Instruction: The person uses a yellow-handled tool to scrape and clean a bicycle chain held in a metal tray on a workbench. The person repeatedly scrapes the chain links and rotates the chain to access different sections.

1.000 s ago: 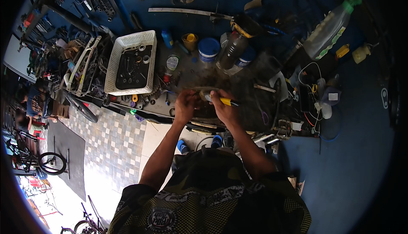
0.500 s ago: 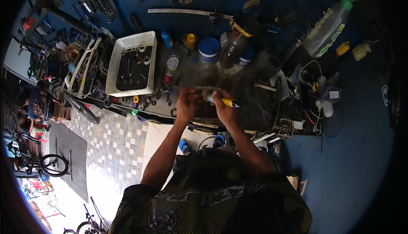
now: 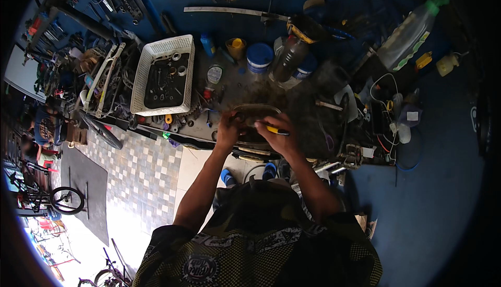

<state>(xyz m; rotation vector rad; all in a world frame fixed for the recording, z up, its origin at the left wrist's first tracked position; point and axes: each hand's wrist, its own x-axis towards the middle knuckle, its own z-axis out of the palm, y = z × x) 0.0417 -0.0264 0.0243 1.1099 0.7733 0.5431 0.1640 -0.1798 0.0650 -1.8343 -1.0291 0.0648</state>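
Over an oval tray (image 3: 261,105) at the bench's front edge, both my hands work close together. My right hand (image 3: 283,140) is closed around a brush (image 3: 276,130) with a yellow and black handle, its tip toward the left hand. The fingers of my left hand (image 3: 227,132) are curled around a small, dark, round part (image 3: 240,118), perhaps a ring; shadow blurs its detail. The tray's inside looks dark and dirty, and my hands cover part of it.
Left on the bench is a white plastic basket (image 3: 138,86) of metal parts. Behind stand a clear bottle (image 3: 214,74), a yellow cup (image 3: 236,48), a blue-lidded tub (image 3: 259,57) and a dark bottle (image 3: 287,60). Cables (image 3: 383,91) lie right; a person (image 3: 47,128) sits far left.
The brush has swung in my right hand, its handle now lying more to the left and its head lower and hidden. My left hand stays over the tray's left side with the part.
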